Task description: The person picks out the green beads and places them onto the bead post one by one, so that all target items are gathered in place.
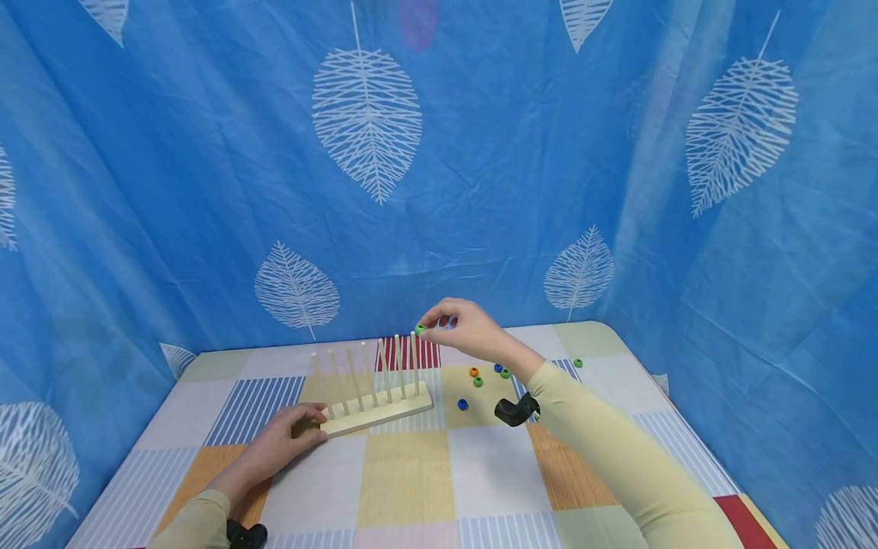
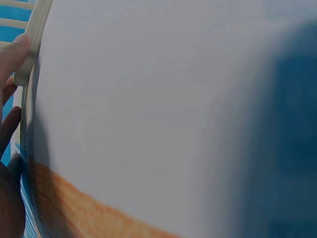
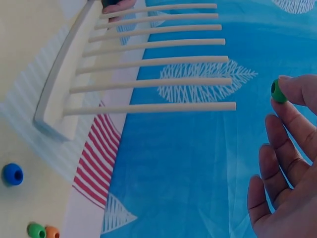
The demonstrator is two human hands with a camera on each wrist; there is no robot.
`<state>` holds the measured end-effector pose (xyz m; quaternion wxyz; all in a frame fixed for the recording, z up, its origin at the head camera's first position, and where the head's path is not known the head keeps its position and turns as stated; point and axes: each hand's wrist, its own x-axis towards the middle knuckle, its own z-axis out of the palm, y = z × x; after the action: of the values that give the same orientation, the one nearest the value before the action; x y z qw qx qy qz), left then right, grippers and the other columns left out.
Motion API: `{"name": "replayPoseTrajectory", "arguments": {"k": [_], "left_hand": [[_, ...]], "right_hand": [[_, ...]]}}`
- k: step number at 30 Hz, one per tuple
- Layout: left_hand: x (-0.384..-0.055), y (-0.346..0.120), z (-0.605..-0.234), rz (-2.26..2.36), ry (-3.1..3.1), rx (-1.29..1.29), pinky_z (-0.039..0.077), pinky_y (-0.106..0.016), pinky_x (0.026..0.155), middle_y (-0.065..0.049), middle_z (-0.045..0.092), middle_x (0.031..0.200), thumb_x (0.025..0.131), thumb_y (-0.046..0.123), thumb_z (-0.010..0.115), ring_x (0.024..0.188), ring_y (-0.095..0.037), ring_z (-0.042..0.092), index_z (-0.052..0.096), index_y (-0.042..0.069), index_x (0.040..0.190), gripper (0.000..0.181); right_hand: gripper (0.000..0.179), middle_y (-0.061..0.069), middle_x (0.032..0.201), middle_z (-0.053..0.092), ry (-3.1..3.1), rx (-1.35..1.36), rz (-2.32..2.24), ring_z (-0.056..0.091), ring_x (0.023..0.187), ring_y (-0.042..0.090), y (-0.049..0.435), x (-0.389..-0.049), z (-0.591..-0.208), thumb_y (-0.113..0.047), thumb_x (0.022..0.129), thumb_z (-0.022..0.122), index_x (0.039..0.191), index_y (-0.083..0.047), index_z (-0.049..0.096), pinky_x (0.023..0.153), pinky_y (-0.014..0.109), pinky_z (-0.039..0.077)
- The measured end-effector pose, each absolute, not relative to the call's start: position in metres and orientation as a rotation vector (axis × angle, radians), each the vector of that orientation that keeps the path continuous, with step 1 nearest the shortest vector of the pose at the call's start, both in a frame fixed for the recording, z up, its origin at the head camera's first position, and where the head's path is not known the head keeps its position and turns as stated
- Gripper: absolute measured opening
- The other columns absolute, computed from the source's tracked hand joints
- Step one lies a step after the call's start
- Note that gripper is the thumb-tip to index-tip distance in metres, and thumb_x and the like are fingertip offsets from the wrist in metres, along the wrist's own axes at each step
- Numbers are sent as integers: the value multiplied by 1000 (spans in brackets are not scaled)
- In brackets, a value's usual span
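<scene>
The wooden rack (image 1: 377, 415), with its seven bare upright pegs, is gripped at its left end by the left hand (image 1: 280, 444), thumb on the near side and fingers at the far side. Above the rack's right end, a green bead (image 3: 280, 94) is pinched between thumb and forefinger of the right hand (image 1: 469, 332), just beside the tip of the rightmost peg (image 3: 153, 108) but apart from it. To the rack's right, on the surface (image 1: 405, 473), a blue bead (image 1: 463, 404), an orange bead (image 1: 474, 372) and further green and blue ones are spread. The step in hand is judged to be the bringing of the first bead to a peg; next, its hole should be lined up with the tip and the rack kept steady.
</scene>
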<state>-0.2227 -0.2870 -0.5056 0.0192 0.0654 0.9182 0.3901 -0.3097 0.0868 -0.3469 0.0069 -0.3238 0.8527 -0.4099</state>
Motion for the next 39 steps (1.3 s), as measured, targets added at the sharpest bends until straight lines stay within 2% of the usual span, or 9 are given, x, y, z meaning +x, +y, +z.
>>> {"name": "replayPoseTrajectory", "arguments": {"k": [18,26,30,35,39], "left_hand": [[-223,-288,-507,1204,2864,218,32,-64,114,-9,61,139,90,34,80,135,-39,48,68,22,106,23],[-223,-289,-507,1200,2873,217,31,-64,115,-9,61,140,90,36,80,136,-40,47,68,22,107,25],[-224,-289,-506,1203,2879,235,31,-64,115,-10,62,139,90,34,80,135,-40,48,68,22,106,23],[-223,-288,-505,1213,2880,256,31,-64,114,-10,62,138,90,32,81,134,-40,49,68,21,105,22],[-223,-288,-504,1213,2874,241,31,-64,115,-10,62,138,90,32,80,135,-40,49,68,22,106,22]], "right_hand": [[22,-11,110,67,2545,-1138,-1245,56,101,14,58,-323,-336,-40,93,75,111,-27,75,88,38,51],[18,-5,114,66,2463,-1181,-1228,55,114,24,42,-329,-326,-39,92,77,107,-29,77,89,40,51],[17,-5,113,65,2443,-1232,-1201,55,110,18,33,-330,-321,-39,92,77,107,-30,78,90,40,50],[20,4,117,65,2415,-1292,-1165,55,109,18,24,-331,-320,-39,93,76,110,-29,78,97,41,44],[20,-2,114,65,2416,-1304,-1145,54,110,16,18,-332,-321,-38,93,76,111,-29,78,99,39,43]]}}
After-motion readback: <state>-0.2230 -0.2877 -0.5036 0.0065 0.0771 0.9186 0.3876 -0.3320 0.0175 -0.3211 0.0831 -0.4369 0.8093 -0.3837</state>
